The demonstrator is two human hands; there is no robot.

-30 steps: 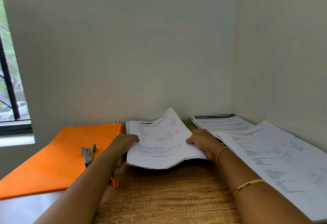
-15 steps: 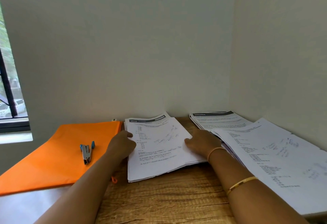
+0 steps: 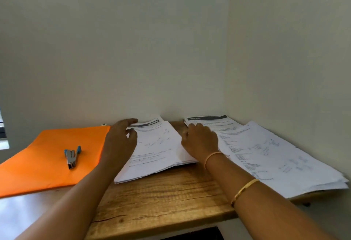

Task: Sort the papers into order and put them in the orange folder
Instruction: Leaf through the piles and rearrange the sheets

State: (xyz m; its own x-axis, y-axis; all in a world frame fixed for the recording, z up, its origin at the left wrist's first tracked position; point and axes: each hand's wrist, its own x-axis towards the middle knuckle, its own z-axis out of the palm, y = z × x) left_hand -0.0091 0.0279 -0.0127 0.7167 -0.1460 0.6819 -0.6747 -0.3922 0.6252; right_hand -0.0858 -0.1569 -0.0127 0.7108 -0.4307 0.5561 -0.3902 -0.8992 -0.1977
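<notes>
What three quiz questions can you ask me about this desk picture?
1. True or false: the stapler lies on the orange folder.
2. Where is the middle paper stack? A: inside the folder. B: on the wooden table. C: on the floor.
3. Which arm wears the gold bangle?
Key: 1 true; 2 B; 3 right.

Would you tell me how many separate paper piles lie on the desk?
3: the middle pile, the dark-headed pile at the back, the large right pile. Overlaps may hide more.
</notes>
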